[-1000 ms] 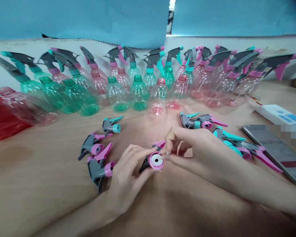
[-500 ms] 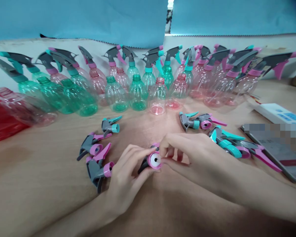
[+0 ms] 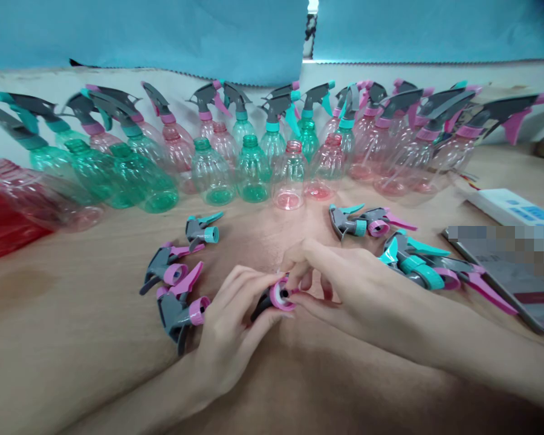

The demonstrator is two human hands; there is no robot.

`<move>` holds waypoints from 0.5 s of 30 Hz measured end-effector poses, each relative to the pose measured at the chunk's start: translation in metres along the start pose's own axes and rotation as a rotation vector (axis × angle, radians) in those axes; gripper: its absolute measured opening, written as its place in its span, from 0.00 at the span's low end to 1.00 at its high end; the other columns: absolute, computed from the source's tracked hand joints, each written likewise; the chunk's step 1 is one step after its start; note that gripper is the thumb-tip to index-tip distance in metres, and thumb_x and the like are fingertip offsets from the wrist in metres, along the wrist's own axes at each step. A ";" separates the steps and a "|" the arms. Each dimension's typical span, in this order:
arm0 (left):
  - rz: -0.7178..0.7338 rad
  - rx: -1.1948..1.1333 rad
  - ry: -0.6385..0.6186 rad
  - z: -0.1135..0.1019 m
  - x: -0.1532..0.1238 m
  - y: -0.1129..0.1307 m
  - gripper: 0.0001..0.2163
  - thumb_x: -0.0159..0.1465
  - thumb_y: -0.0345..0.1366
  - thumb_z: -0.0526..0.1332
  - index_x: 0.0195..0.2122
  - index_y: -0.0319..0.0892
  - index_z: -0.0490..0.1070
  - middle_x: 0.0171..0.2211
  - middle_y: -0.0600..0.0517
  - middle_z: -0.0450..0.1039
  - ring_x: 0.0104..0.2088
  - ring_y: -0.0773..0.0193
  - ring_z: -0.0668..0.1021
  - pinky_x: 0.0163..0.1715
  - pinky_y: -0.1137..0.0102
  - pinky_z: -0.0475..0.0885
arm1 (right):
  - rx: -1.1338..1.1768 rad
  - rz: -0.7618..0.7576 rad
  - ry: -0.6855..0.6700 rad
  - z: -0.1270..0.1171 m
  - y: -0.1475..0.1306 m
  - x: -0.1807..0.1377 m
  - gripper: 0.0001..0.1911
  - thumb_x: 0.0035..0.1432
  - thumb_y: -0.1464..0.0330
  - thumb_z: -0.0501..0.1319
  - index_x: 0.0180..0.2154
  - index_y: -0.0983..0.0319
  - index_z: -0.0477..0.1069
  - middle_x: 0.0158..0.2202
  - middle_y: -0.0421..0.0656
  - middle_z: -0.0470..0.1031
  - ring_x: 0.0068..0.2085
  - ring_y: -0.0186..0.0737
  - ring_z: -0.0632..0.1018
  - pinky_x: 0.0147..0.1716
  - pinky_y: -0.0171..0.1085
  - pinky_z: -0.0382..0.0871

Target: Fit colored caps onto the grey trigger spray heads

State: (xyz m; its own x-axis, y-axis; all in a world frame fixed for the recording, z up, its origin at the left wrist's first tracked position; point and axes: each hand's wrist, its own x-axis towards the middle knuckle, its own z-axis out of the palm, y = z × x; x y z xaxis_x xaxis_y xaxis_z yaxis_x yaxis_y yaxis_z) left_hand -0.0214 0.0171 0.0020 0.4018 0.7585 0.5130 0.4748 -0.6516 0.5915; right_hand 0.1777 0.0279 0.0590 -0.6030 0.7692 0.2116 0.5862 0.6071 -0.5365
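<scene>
My left hand (image 3: 236,320) is closed around a dark grey spray trigger head (image 3: 260,306), whose pink collar (image 3: 276,294) faces me. A white washer (image 3: 280,296) with a dark centre shows inside the collar. Thumb and index finger of my right hand (image 3: 333,281) pinch at the collar's opening, on the washer's right edge; the fingertips partly cover it. To the left of my left hand lie two pink-collared trigger heads (image 3: 181,311) and a turquoise one (image 3: 202,231). Several more trigger heads (image 3: 419,272) lie beyond my right hand.
Open-necked green bottles (image 3: 252,172) and pink bottles (image 3: 290,181) stand across the table, with capped spray bottles (image 3: 272,136) behind them. At the right are a phone (image 3: 517,290) and a white box (image 3: 503,202). A red bag (image 3: 9,226) lies at the left.
My right thumb and index finger have shifted slightly left, over the collar's opening. The washer, fully visible before, is now partly covered. My left hand keeps its hold.
</scene>
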 end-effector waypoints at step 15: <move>0.085 0.015 0.041 0.001 0.000 0.001 0.10 0.64 0.34 0.60 0.47 0.42 0.66 0.38 0.49 0.73 0.39 0.59 0.73 0.38 0.63 0.70 | -0.088 -0.101 0.119 0.003 -0.005 0.001 0.07 0.56 0.72 0.59 0.37 0.59 0.63 0.29 0.36 0.71 0.28 0.32 0.71 0.23 0.32 0.54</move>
State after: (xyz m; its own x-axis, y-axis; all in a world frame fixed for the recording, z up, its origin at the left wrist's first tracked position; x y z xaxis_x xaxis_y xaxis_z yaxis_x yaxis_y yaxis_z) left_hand -0.0204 0.0160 0.0021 0.4087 0.6998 0.5859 0.4522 -0.7129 0.5360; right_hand 0.1723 0.0250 0.0592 -0.5958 0.7183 0.3593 0.5739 0.6937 -0.4353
